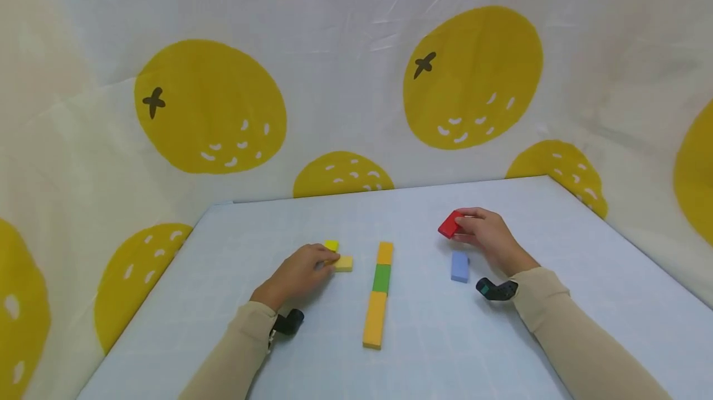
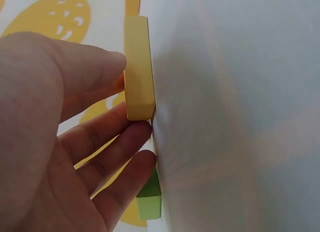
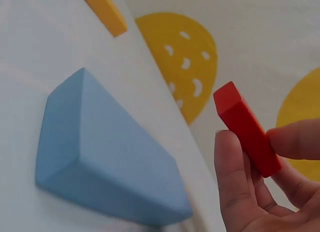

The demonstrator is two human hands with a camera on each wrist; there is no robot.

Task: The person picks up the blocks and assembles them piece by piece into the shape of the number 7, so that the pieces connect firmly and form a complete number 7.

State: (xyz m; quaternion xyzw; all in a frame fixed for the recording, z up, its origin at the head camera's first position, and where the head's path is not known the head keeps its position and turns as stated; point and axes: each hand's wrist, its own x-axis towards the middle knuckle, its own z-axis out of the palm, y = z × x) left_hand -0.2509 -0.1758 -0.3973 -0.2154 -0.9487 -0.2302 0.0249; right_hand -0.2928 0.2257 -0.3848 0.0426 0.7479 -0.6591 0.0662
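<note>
My left hand (image 1: 301,271) pinches a pale yellow block (image 2: 139,66) at its left end, thumb on the near side and the block low at the tabletop. Just behind those fingertips sits a small yellow-green block (image 1: 332,244), partly hidden by the fingers in the left wrist view. My right hand (image 1: 490,239) holds a red block (image 3: 248,129) tilted between thumb and fingers, raised above the table. Nearer to me, below that hand, a light blue block (image 1: 459,267) lies on the table; it looks large in the right wrist view.
Between the hands a row of blocks runs away from me: a long orange block (image 1: 374,319), a green block (image 1: 381,278) and a shorter orange block (image 1: 385,253), end to end. The white table (image 1: 429,356) ends at a fruit-patterned curtain (image 1: 345,103).
</note>
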